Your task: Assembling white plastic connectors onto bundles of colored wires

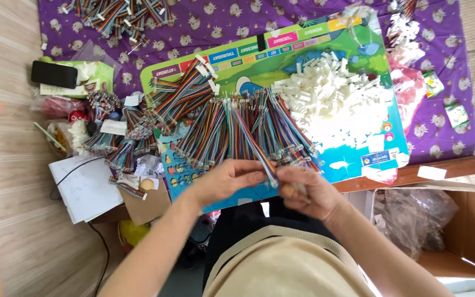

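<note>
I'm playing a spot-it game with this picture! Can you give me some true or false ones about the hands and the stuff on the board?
1. Both hands pinch one striped ribbon cable. True: the left hand and right hand meet on its near end.
2. The pile of white connectors sits left of the cables. False: it lies to their right.
3. A black phone rests on a green box. True.
4. The cloth under the board is plain red. False: it is purple with small pictures.
</note>
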